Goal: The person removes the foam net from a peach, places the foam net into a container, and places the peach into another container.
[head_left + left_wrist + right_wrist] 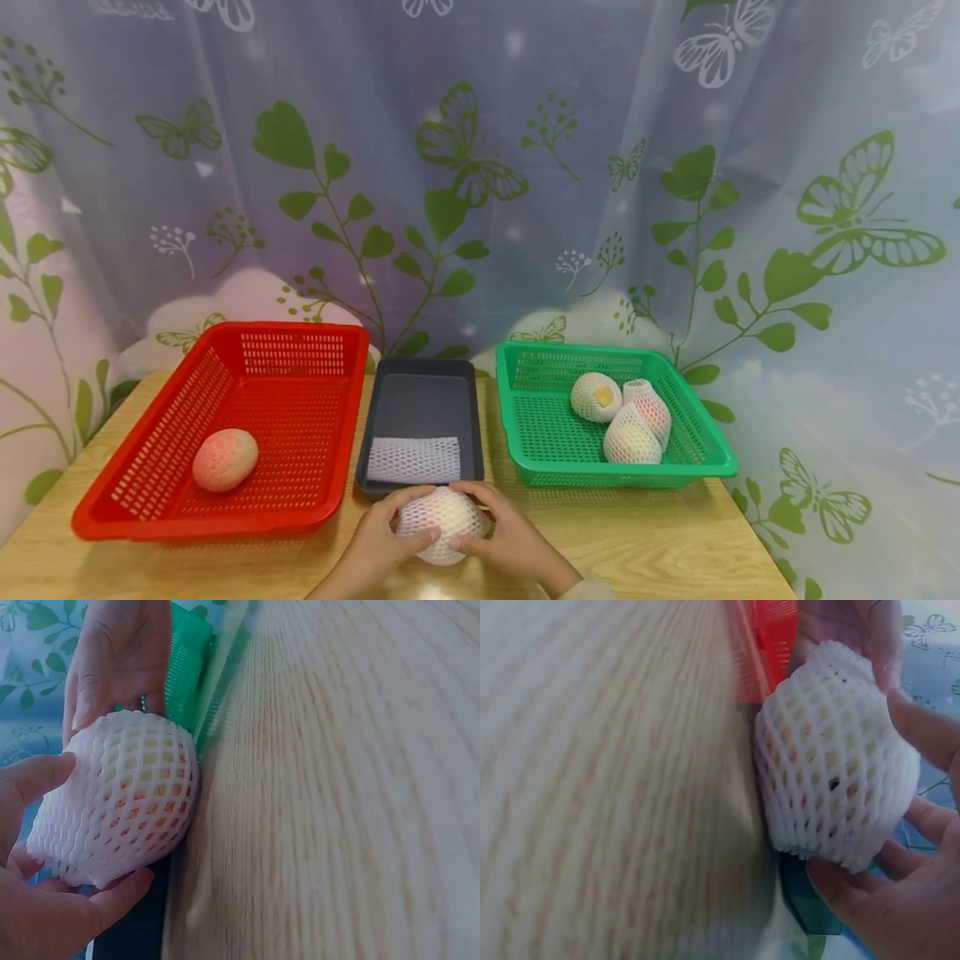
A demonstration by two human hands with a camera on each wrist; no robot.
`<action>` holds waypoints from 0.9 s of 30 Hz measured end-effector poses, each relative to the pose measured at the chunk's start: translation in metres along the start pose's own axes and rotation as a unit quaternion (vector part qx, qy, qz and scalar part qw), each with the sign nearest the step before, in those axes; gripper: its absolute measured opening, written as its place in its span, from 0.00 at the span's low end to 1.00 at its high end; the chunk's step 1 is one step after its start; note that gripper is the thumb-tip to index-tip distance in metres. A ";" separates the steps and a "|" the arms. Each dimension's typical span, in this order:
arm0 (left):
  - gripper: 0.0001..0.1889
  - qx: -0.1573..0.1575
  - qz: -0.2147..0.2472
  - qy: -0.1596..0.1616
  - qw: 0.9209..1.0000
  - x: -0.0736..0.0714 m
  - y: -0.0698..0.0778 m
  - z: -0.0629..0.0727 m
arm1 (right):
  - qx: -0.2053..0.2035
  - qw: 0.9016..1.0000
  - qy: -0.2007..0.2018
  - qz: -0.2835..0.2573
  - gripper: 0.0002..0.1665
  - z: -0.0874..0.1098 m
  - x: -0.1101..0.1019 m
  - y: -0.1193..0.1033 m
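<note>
Both hands hold a round peach-like fruit in a white foam net sleeve (441,527) at the front of the table, just before the dark tray. My left hand (378,537) grips its left side, thumb in front. Round the right side curl the fingers of my right hand (517,537). In the left wrist view the net (139,791) covers the fruit, yellowish and reddish skin showing through the mesh. The right wrist view shows the netted fruit (832,765) between the thumb and fingers. An unused-looking flat foam net (414,460) lies in the dark tray (427,400).
On the left stands a red basket (292,408) with one bare pink-and-cream fruit (225,460). To the right, a green basket (551,425) holds three netted fruits (633,435). The wooden table (637,533) meets a patterned curtain (480,167) behind.
</note>
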State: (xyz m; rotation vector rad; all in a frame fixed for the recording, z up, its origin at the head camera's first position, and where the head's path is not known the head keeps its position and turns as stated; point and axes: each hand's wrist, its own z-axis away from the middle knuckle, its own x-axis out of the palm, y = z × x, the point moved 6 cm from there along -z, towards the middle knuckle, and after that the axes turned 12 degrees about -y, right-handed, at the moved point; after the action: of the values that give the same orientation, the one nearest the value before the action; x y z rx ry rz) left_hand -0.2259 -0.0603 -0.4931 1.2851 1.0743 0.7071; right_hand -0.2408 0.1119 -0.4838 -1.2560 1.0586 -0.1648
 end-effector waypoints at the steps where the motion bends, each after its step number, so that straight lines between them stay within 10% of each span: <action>1: 0.27 0.002 0.004 -0.002 1.000 0.000 0.000 0.000 | 0.002 1.000 -0.002 0.005 0.38 -0.001 0.001 0.001; 27: 0.27 0.007 0.068 -0.009 0.998 -0.001 -0.007 0.004 | -0.006 0.999 -0.008 0.052 0.49 -0.005 0.012 0.002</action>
State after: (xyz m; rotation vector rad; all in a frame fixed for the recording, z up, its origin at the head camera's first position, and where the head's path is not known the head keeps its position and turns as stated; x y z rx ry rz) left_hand -0.2234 -0.0641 -0.4999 1.3847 0.9853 0.7899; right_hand -0.2390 0.1018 -0.4917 -1.2077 1.1099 -0.0681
